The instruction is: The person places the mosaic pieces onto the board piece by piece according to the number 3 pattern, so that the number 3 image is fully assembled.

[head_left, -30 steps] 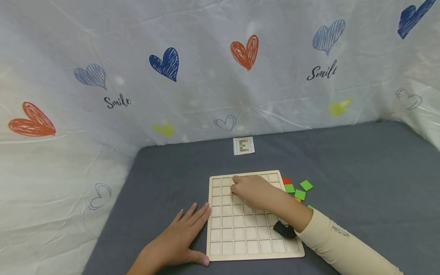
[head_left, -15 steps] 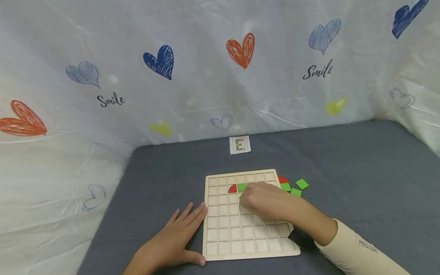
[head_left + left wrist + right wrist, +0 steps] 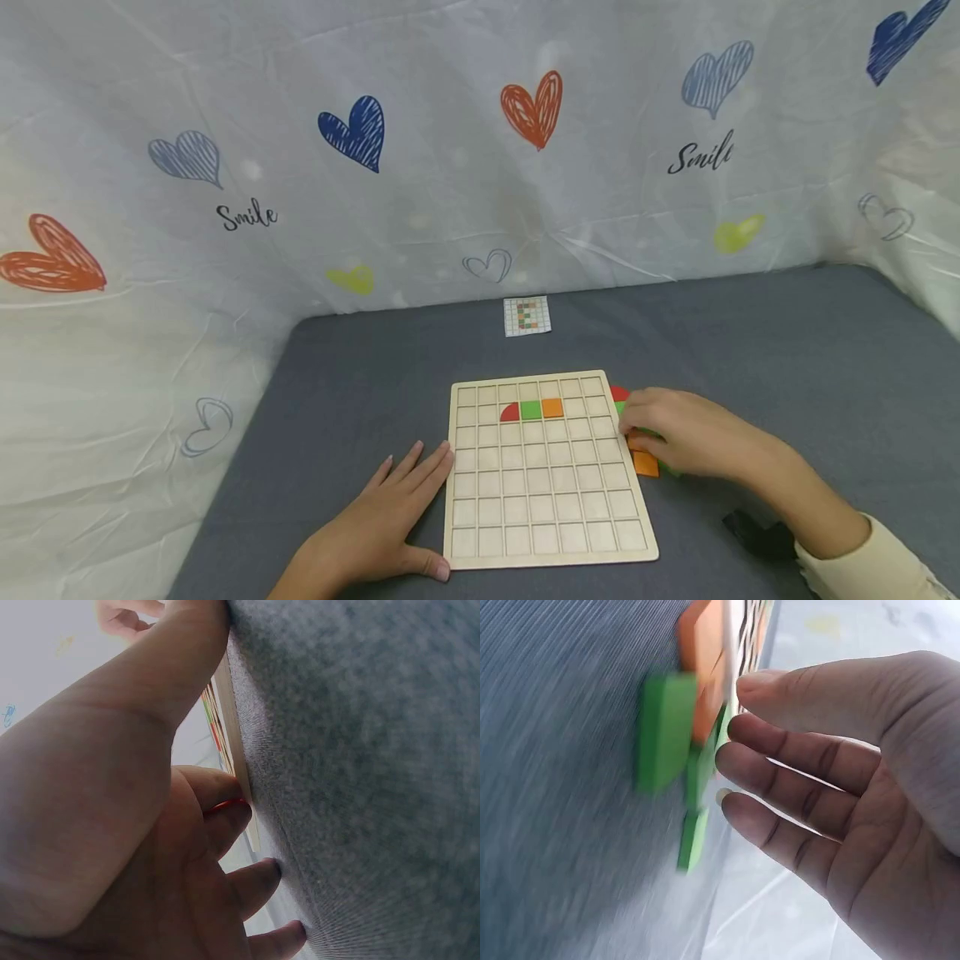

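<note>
A wooden grid board (image 3: 540, 483) lies on the grey cloth. In its second row from the top sit a red quarter-round tile (image 3: 510, 412), a green square tile (image 3: 531, 410) and an orange square tile (image 3: 552, 408), side by side. My left hand (image 3: 378, 521) lies flat with spread fingers, thumb and fingertips at the board's left edge. Past the right edge, my right hand (image 3: 693, 433) hovers over loose tiles, its fingers loosely bent. In the right wrist view, nothing is between thumb and fingers; green tiles (image 3: 664, 735) and orange tiles (image 3: 703, 641) lie close by.
A small printed card (image 3: 527, 317) with a coloured grid pattern lies at the cloth's back edge. Part of a red piece (image 3: 618, 392) shows by the board's upper right corner. Behind the table hangs a white curtain (image 3: 435, 192) printed with hearts.
The red piece, then the green and orange squares have come into view on the board as my right hand moved rightward, off the board to the loose tiles. My left hand stays put.
</note>
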A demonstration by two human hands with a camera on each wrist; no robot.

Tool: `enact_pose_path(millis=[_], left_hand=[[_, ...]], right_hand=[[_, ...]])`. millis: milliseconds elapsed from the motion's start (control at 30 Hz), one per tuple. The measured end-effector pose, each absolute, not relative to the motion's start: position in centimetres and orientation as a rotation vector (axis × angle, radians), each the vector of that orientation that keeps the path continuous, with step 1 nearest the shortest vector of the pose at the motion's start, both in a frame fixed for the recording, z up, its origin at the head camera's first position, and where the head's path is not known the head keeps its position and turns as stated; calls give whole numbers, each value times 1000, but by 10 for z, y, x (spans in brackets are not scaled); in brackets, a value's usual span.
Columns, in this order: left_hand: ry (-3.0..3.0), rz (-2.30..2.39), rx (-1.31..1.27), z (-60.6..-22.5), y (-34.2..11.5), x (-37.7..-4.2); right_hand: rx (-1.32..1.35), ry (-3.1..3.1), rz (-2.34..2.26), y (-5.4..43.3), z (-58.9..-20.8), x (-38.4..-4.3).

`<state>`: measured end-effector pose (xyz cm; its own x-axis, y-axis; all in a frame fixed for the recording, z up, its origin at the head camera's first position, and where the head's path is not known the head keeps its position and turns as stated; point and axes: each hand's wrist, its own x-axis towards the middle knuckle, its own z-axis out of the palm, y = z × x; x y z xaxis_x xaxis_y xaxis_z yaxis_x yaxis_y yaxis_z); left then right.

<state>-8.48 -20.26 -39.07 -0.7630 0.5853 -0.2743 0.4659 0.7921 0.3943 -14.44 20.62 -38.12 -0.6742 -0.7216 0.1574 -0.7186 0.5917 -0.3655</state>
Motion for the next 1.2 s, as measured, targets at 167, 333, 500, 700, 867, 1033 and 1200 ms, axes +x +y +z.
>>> enact_pose_path(millis=[167, 333, 500, 700, 867, 1033, 1200], left_hand=[[2595, 420, 783, -391, -202, -85], [2596, 417, 782, -391, -202, -85], [2597, 411, 778, -391, -201, -85], [2605, 417, 792, -392, -202, -84], [2606, 418, 797, -393, -203, -85], [2605, 418, 792, -393, -203, -86], [2604, 420, 795, -393, -203, -85]], right_hand=[[-1188, 2856, -570, 225, -384, -145], [-1134, 2937, -465, 225, -388, -146], [-1112, 2978, -411, 220, -388, -144], [-1136, 2948, -451, 222, -389, -146], [-1096, 2911, -509, 222, -387, -146], [-1100, 2876, -573, 221, -386, -145], [-1142, 2862, -619, 220, -386, -144]])
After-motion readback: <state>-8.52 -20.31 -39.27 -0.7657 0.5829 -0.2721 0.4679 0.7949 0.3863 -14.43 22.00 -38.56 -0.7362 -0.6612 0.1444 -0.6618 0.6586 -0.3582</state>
